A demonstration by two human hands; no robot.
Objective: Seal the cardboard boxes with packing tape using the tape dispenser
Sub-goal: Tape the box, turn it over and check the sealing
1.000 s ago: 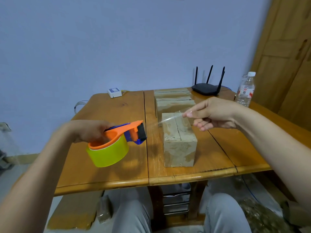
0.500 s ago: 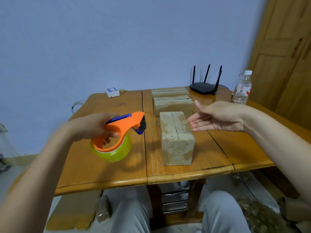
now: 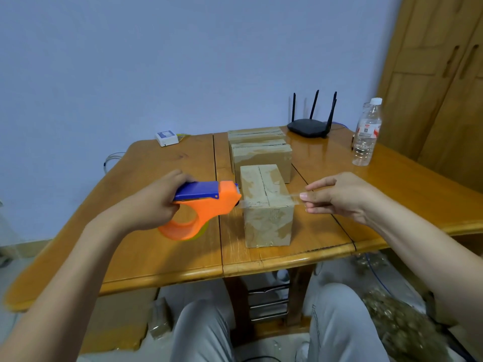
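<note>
At the far left of the wooden surface (image 3: 156, 239), my left hand (image 3: 154, 202) is clenched around the handle of the orange tape dispenser (image 3: 209, 205), its yellow-green roll just peeking out underneath. I hold it level, its cutting end close beside the left edge of the nearest cardboard box (image 3: 266, 205), so that the tape feeds out flat at the height of the box top.

From that mouth a clear strip of packing tape (image 3: 271, 201) runs rightward over the near end of the box top, crossing the centre seam where the two flaps meet. It appears taut and barely above the cardboard; whether it already touches I cannot tell. Crossing the seam is the point: pressed down here, the strip should pin both flaps together.

Behind this box, two more cardboard boxes (image 3: 261, 158) wait in a row, standing close together, within reach for their turn.

To the right of the box, my right hand (image 3: 339, 197) pinches the free end of the tape between thumb and forefinger, held just past the box's right edge to keep the strip stretched and wrinkle-free.

Further right and back, away from the work, stand a black router (image 3: 308, 126) and a clear plastic water bottle (image 3: 366, 134); a small white device (image 3: 166, 138) sits at the far left rear.
</note>
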